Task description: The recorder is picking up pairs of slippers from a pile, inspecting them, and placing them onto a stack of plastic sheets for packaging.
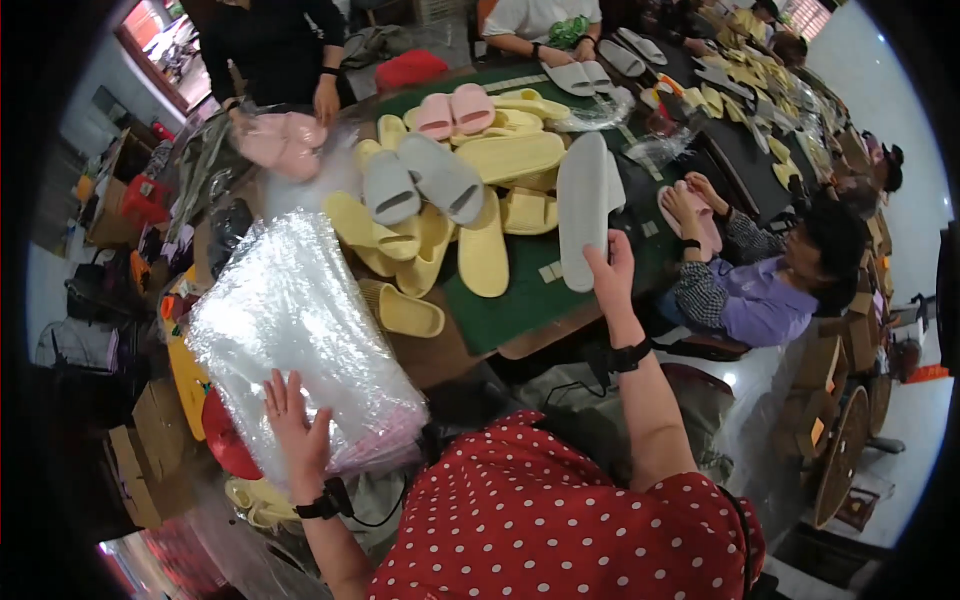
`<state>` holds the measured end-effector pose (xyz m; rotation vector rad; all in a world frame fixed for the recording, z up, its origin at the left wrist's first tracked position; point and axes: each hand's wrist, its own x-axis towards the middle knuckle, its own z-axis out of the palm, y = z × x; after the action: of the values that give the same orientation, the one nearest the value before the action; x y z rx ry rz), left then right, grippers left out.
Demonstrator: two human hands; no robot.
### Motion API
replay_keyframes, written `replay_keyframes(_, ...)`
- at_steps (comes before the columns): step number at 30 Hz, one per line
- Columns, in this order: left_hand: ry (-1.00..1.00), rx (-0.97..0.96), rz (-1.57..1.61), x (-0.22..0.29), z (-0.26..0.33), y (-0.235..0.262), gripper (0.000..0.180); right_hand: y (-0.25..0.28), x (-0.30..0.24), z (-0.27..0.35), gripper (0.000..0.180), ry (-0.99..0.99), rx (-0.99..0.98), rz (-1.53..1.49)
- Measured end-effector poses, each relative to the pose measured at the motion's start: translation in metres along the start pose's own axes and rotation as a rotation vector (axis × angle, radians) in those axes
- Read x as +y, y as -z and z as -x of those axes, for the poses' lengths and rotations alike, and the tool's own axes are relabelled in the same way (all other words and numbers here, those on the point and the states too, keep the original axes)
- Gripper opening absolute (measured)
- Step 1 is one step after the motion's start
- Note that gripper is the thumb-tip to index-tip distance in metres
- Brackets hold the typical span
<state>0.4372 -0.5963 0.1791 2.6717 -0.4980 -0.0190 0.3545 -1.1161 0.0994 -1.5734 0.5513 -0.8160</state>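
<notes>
My right hand grips a light grey slipper by one end, holding it upright over the table. A paler edge behind it looks like a second slipper, mostly hidden. My left hand has its fingers spread over a stack of clear plastic bags, shiny and partly pink at the near corner. Past the bags, yellow slippers lie in a loose pile, with a grey pair and a pink pair on top. One yellow slipper rests near the table's front edge.
A green mat covers part of the table. At the far left a person handles pink slippers; another sits behind grey slippers. To the right, a person in a purple vest holds a pink slipper. Cardboard boxes stand at left.
</notes>
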Motion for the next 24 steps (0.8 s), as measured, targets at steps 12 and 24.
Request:
replay_keyframes(12,-0.010,0.005,-0.020,-0.007,-0.003,-0.002,0.067,0.036,-0.117,0.071,0.030,0.515,0.144,0.827)
replay_keyframes(24,-0.021,-0.002,-0.038,-0.009,-0.002,-0.006,0.067,-0.025,0.002,0.109,0.040,0.352,-0.262,0.803)
